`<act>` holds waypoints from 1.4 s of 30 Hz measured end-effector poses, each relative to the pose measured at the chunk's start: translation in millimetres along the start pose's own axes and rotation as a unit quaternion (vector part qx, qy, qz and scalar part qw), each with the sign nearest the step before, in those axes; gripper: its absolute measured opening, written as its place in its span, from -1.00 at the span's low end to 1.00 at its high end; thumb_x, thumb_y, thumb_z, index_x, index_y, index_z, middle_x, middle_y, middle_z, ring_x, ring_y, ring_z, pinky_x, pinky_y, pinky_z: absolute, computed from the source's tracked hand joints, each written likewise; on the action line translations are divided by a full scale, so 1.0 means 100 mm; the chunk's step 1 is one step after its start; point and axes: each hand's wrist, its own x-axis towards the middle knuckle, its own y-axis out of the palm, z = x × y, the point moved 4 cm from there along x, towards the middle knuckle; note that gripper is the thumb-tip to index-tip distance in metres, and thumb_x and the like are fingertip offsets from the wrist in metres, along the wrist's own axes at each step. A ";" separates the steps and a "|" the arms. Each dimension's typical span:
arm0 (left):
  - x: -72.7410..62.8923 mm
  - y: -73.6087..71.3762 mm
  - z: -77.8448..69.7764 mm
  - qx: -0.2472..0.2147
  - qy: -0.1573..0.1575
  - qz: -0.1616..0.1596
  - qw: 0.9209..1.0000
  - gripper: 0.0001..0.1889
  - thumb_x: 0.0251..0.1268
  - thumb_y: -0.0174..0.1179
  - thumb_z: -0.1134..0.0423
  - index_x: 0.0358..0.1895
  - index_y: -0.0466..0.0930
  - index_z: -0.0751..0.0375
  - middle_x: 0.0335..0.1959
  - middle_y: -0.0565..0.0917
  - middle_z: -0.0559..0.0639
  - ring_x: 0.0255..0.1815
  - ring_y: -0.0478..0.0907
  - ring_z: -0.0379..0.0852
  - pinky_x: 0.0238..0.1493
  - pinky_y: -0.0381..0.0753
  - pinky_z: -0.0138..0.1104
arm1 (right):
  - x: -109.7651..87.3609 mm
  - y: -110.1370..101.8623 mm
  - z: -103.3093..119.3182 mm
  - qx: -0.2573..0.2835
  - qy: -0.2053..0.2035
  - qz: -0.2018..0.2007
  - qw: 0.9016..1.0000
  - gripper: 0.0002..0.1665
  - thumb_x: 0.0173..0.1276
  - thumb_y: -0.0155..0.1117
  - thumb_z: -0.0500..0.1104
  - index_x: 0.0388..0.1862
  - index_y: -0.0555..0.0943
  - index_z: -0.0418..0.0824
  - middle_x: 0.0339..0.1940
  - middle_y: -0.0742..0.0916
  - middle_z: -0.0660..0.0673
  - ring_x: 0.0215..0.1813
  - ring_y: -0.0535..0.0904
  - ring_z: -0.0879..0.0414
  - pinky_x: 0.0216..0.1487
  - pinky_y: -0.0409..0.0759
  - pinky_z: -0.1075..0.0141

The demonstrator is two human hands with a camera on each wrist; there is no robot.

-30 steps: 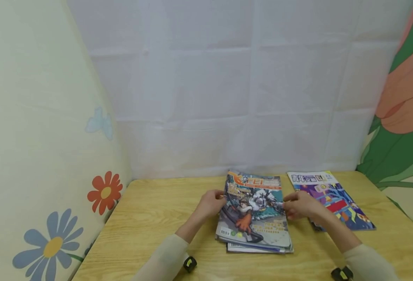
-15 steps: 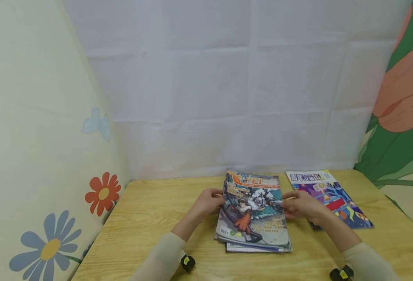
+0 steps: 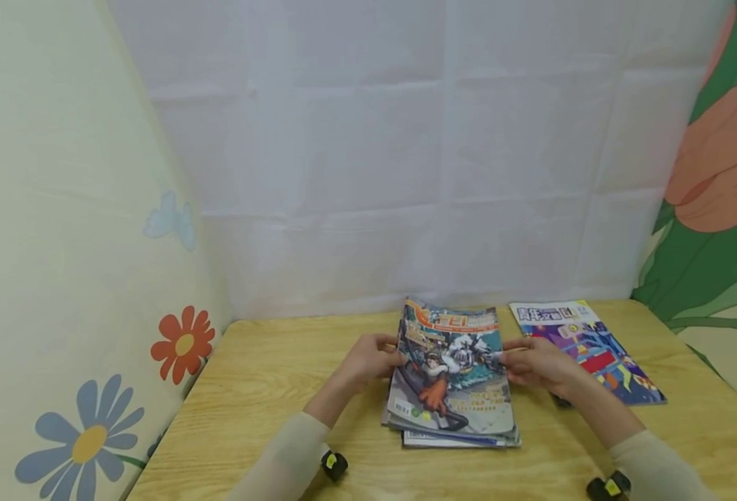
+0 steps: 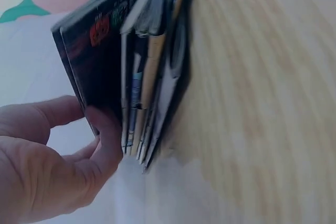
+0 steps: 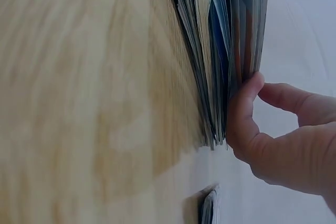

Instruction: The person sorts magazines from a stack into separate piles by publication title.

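Observation:
A magazine (image 3: pixel 452 379) with an orange title and a figure in red lies uppermost on a stack of magazines (image 3: pixel 446 440). My left hand (image 3: pixel 371 362) pinches its left edge. In the left wrist view, this magazine (image 4: pixel 89 61) is raised at a slant from the stack (image 4: pixel 149 87), with a fingertip in the gap. Its right edge is pinched by my right hand (image 3: pixel 540 363). The right wrist view has that hand (image 5: pixel 294 140) at the upper layers (image 5: pixel 254 35), apart from the lower magazines (image 5: pixel 207 72).
Another magazine (image 3: pixel 593 355), purple and blue, lies to the right, partly behind my right forearm. The wooden table (image 3: pixel 280 376) ends at a white cloth backdrop (image 3: pixel 355 174). Flower-printed panels (image 3: pixel 80 278) stand left and right.
Both hands have kept to the magazine's sides. The uppermost magazine has risen slightly from the stack. The whole head view has shifted a little.

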 end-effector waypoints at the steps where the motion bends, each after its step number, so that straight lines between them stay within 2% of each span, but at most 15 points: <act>1: 0.00 -0.01 0.00 -0.006 -0.001 0.007 1.000 -0.46 0.20 0.35 0.48 0.27 0.48 0.54 -0.15 0.70 0.20 -0.26 0.71 -0.01 -0.23 0.73 -0.22 | 0.00 0.00 0.00 -0.003 -0.002 -0.003 1.000 -0.27 0.42 0.28 -0.36 0.41 0.18 -0.63 -0.21 0.71 -0.20 -0.32 0.66 0.12 -0.19 0.71 0.31; 6: 0.00 -0.04 -0.05 -0.020 0.005 0.040 0.999 -0.46 0.31 0.29 0.45 0.34 0.42 0.48 -0.09 0.69 0.25 -0.23 0.71 0.02 -0.19 0.74 -0.17 | 0.01 0.01 0.02 -0.016 -0.006 -0.012 1.000 -0.30 0.40 0.29 -0.37 0.38 0.21 -0.62 -0.27 0.73 -0.18 -0.33 0.68 0.13 -0.23 0.71 0.33; 9: -0.01 -0.04 -0.08 -0.006 0.021 0.052 0.998 -0.46 0.34 0.26 0.46 0.35 0.39 0.54 -0.05 0.69 0.31 -0.20 0.72 0.06 -0.19 0.74 -0.16 | 0.02 0.00 0.01 -0.020 -0.003 -0.017 1.000 -0.31 0.39 0.30 -0.38 0.37 0.24 -0.62 -0.29 0.73 -0.17 -0.35 0.67 0.14 -0.25 0.71 0.34; 12: -0.02 -0.04 -0.12 0.026 0.047 0.043 0.998 -0.51 0.30 0.27 0.50 0.29 0.47 0.57 -0.03 0.68 0.33 -0.21 0.72 0.06 -0.23 0.75 -0.18 | 0.03 0.01 0.01 -0.032 -0.001 -0.021 0.999 -0.32 0.39 0.32 -0.36 0.36 0.26 -0.60 -0.29 0.73 -0.17 -0.37 0.66 0.15 -0.26 0.70 0.34; 15: -0.04 -0.06 -0.18 0.075 0.064 0.015 0.995 -0.58 0.23 0.30 0.52 0.18 0.59 0.53 -0.10 0.70 0.25 -0.31 0.72 -0.01 -0.31 0.74 -0.24 | 0.01 0.02 0.03 -0.045 -0.003 -0.022 0.999 -0.33 0.39 0.30 -0.36 0.36 0.27 -0.59 -0.28 0.72 -0.18 -0.37 0.65 0.14 -0.27 0.70 0.35; 18: -0.09 -0.09 -0.28 0.152 0.085 -0.023 0.984 -0.60 0.15 0.35 0.51 0.11 0.66 0.46 -0.25 0.70 0.13 -0.46 0.65 -0.11 -0.44 0.70 -0.29 | 0.00 0.04 0.06 -0.059 -0.015 -0.024 0.998 -0.35 0.39 0.29 -0.37 0.35 0.28 -0.57 -0.31 0.70 -0.20 -0.38 0.64 0.13 -0.30 0.70 0.34; 22: -0.15 -0.15 -0.42 0.234 0.121 -0.067 0.962 -0.61 0.06 0.36 0.49 0.04 0.69 0.42 -0.34 0.69 0.08 -0.42 0.58 -0.10 -0.41 0.61 -0.27 | -0.02 0.08 0.11 -0.102 -0.034 -0.031 0.994 -0.38 0.39 0.31 -0.33 0.33 0.34 -0.58 -0.34 0.70 -0.24 -0.38 0.66 0.07 -0.28 0.73 0.24; 23: -0.17 -0.17 -0.44 0.240 0.125 -0.069 0.960 -0.62 0.07 0.36 0.49 0.04 0.69 0.41 -0.33 0.69 0.08 -0.38 0.58 -0.08 -0.38 0.62 -0.27 | -0.03 0.09 0.12 -0.116 -0.037 -0.030 0.992 -0.38 0.40 0.31 -0.32 0.33 0.36 -0.58 -0.33 0.70 -0.25 -0.36 0.66 0.05 -0.26 0.73 0.21; 25: -0.18 -0.19 -0.47 0.226 0.127 -0.063 0.964 -0.62 0.11 0.34 0.49 0.06 0.68 0.39 -0.28 0.71 0.11 -0.28 0.60 -0.05 -0.32 0.63 -0.26 | -0.04 0.11 0.13 -0.141 -0.042 -0.027 0.989 -0.37 0.42 0.33 -0.28 0.33 0.37 -0.59 -0.28 0.71 -0.26 -0.31 0.68 0.00 -0.21 0.74 0.16; 26: -0.19 -0.19 -0.47 0.207 0.123 -0.054 0.969 -0.61 0.15 0.32 0.49 0.10 0.66 0.39 -0.24 0.71 0.14 -0.26 0.63 -0.02 -0.31 0.66 -0.23 | -0.05 0.12 0.14 -0.150 -0.044 -0.026 0.987 -0.37 0.42 0.33 -0.27 0.33 0.37 -0.60 -0.25 0.71 -0.27 -0.29 0.68 -0.02 -0.19 0.74 0.14; 29: -0.20 -0.20 -0.49 0.126 0.106 -0.021 0.986 -0.60 0.25 0.27 0.50 0.18 0.59 0.40 -0.10 0.69 0.25 -0.19 0.67 0.05 -0.29 0.71 -0.18 | -0.06 0.14 0.15 -0.160 -0.048 -0.021 0.986 -0.35 0.44 0.31 -0.27 0.35 0.34 -0.62 -0.14 0.71 -0.31 -0.19 0.69 -0.07 -0.12 0.73 0.09; 31: -0.22 -0.20 -0.52 0.072 0.101 -0.001 0.992 -0.58 0.29 0.25 0.51 0.23 0.55 0.42 -0.02 0.67 0.30 -0.17 0.68 0.09 -0.27 0.74 -0.14 | -0.07 0.14 0.15 -0.157 -0.050 -0.021 0.986 -0.34 0.45 0.30 -0.27 0.37 0.32 -0.63 -0.07 0.70 -0.33 -0.13 0.69 -0.09 -0.08 0.72 0.09; 35: -0.24 -0.21 -0.57 0.011 0.098 0.018 0.995 -0.57 0.35 0.23 0.48 0.28 0.53 0.38 0.05 0.64 0.30 -0.16 0.69 0.08 -0.22 0.74 -0.12 | -0.09 0.15 0.15 -0.137 -0.056 -0.008 0.989 -0.28 0.50 0.23 -0.24 0.43 0.22 -0.64 0.06 0.65 -0.43 -0.03 0.68 -0.14 0.01 0.69 0.07; 38: -0.24 -0.23 -0.61 -0.005 0.104 0.023 0.994 -0.56 0.38 0.23 0.46 0.31 0.52 0.36 0.08 0.63 0.28 -0.17 0.69 0.06 -0.22 0.74 -0.12 | -0.10 0.15 0.14 -0.105 -0.059 0.005 0.993 -0.22 0.56 0.17 -0.19 0.48 0.10 -0.66 0.22 0.54 -0.56 0.12 0.63 -0.23 0.11 0.64 0.05; 42: -0.23 -0.25 -0.62 -0.020 0.100 0.024 0.995 -0.52 0.39 0.23 0.45 0.36 0.48 0.35 0.12 0.62 0.27 -0.17 0.69 0.04 -0.23 0.73 -0.14 | -0.11 0.14 0.17 -0.039 -0.069 0.017 0.997 -0.13 0.59 0.12 -0.16 0.55 -0.07 -0.61 0.42 0.31 -0.64 0.35 0.43 -0.36 0.26 0.53 0.01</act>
